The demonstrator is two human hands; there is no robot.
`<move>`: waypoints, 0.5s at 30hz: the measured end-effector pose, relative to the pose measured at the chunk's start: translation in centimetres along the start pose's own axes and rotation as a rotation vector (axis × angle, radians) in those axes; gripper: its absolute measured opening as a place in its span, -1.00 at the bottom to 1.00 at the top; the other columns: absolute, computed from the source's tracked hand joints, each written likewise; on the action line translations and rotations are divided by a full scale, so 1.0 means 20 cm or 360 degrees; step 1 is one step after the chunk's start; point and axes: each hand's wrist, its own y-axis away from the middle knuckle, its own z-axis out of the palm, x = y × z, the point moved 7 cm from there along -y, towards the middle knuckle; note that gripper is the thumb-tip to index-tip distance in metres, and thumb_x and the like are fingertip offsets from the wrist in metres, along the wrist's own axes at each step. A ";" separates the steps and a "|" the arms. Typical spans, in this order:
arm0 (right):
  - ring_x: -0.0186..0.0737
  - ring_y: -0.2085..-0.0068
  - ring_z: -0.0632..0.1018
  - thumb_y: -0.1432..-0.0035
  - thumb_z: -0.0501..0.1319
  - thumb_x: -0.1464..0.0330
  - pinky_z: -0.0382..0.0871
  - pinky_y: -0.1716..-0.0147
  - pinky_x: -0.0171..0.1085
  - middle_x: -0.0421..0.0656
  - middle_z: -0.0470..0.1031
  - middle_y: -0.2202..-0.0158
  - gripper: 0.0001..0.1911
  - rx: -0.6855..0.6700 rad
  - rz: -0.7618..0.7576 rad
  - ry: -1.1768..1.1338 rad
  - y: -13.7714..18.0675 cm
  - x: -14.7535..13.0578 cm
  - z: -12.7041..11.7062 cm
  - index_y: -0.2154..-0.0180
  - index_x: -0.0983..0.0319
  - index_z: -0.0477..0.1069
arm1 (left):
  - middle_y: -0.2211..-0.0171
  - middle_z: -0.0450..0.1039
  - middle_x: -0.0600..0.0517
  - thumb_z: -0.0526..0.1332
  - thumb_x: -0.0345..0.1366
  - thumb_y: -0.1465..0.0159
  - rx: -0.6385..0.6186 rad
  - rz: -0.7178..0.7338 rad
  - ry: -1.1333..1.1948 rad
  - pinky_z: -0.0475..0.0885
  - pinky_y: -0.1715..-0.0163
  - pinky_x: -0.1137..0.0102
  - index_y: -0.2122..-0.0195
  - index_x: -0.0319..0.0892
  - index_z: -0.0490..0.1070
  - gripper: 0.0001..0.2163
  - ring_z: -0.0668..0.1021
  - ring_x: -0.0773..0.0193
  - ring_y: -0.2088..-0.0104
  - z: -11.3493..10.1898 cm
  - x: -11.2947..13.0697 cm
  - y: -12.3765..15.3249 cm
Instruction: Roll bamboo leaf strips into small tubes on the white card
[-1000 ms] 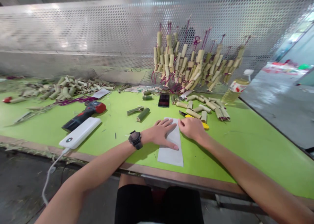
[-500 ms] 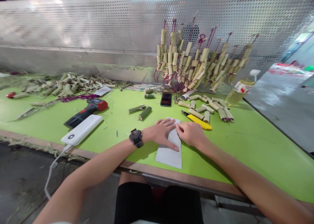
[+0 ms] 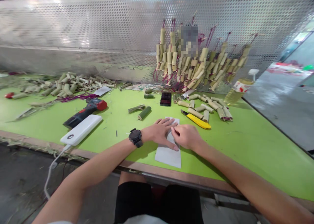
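The right hand [image 3: 187,136] had moved. One second earlier, it was at the upper right edge of the thin white rectangular paper [image 3: 168,157], and it covered a large part of the yellow plastic cutter knife with dark blade [image 3: 200,121]. At this moment it was lower and more to the left, over the right side of the paper, and its fingertips were very near to the left hand [image 3: 160,132]. Therefore the knife was fully visible and apart from both hands, lying just beside the short pale bamboo tubes [image 3: 195,114].

The left hand had stayed almost the same: open, with spread fingers, flat upon the paper. The fingers of the right hand were curled inward, but I could not tell if they pinched something small. The paper lay on the bright green surface [image 3: 245,155], in front of the person, with its lower end uncovered.

For the work, this change seemed to mean that both hands were occupied with the paper, the left one steadying it, while the knife was not in use.
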 end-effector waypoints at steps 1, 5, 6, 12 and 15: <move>-0.26 0.44 0.50 -0.45 -0.01 0.25 0.04 0.45 -0.24 -0.08 0.63 0.44 -0.47 0.0019 0.0056 0.0047 -0.01 0.02 -0.01 0.46 0.23 0.58 | -0.56 -0.32 -0.11 0.14 0.59 -0.08 0.0000 -0.0003 -0.0002 -0.22 -0.46 -0.10 -0.57 -0.08 -0.15 0.21 -0.19 -0.24 -0.54 0.00 0.00 0.00; -0.19 0.37 0.54 -0.45 -0.01 0.24 0.00 0.44 -0.21 -0.04 0.64 0.40 -0.47 0.0060 0.0313 0.0199 -0.05 0.15 -0.04 0.44 0.23 0.60 | -0.56 -0.38 -0.11 0.13 0.61 -0.06 -0.0039 0.0001 -0.0009 -0.24 -0.46 -0.11 -0.57 -0.10 -0.25 0.26 -0.22 -0.26 -0.53 0.01 0.00 0.00; -0.18 0.37 0.55 -0.45 -0.01 0.24 0.00 0.43 -0.21 -0.03 0.65 0.39 -0.48 0.0062 0.0312 0.0202 -0.05 0.16 -0.05 0.44 0.23 0.59 | -0.56 -0.38 -0.11 0.14 0.60 -0.06 -0.0041 0.0001 -0.0004 -0.25 -0.46 -0.11 -0.57 -0.10 -0.25 0.26 -0.22 -0.26 -0.53 0.01 0.00 0.00; -0.24 0.44 0.50 -0.44 -0.02 0.23 0.02 0.45 -0.21 -0.09 0.61 0.46 -0.46 0.0059 0.0089 0.0080 -0.01 0.07 -0.02 0.48 0.21 0.57 | -0.56 -0.31 -0.05 0.17 0.56 -0.10 0.0006 0.0041 0.0016 -0.25 -0.47 -0.10 -0.56 -0.05 -0.14 0.18 -0.20 -0.21 -0.54 0.00 0.01 0.00; -0.22 0.42 0.51 -0.44 -0.02 0.23 -0.01 0.45 -0.20 -0.07 0.62 0.45 -0.45 0.0052 0.0168 0.0112 -0.02 0.10 -0.03 0.49 0.21 0.57 | -0.56 -0.29 -0.05 0.17 0.57 -0.09 -0.0001 0.0043 0.0018 -0.24 -0.47 -0.08 -0.57 -0.06 -0.20 0.20 -0.19 -0.21 -0.54 0.00 0.01 -0.01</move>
